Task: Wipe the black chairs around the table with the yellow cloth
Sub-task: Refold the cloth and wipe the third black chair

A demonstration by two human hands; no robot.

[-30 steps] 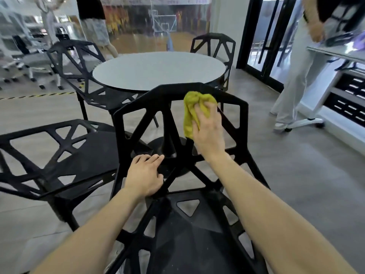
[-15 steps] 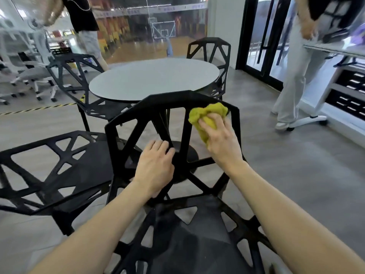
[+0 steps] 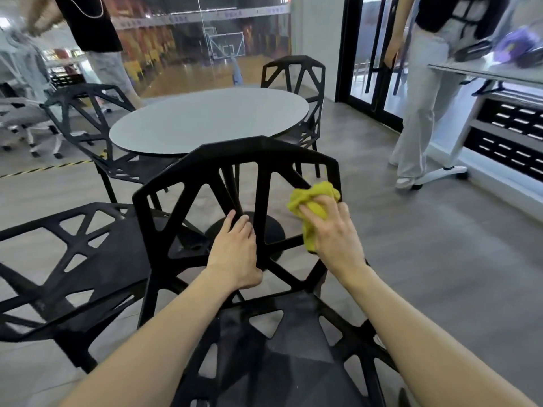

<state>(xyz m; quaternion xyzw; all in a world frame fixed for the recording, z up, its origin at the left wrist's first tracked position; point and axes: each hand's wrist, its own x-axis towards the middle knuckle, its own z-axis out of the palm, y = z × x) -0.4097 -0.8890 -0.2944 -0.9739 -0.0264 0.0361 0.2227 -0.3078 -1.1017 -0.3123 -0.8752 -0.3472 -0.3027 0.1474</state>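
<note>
Sliding down the right edge of the nearest black angular lattice chair (image 3: 235,160), the right hand (image 3: 332,233) is clutching the bunched yellow cloth (image 3: 311,201), while the left hand (image 3: 235,248) is gripping 1 central strut, apparently steadying the chair.

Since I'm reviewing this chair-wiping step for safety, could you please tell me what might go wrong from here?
1. The left hand holds a strut of the nearest black chair, with fingers in the openwork backrest; they might get pinched if the chair shifts.
2. The right hand holds the yellow cloth bunched, so it may skip the struts' inner edges.
3. A person stands close by on the right and might be bumped.
</note>
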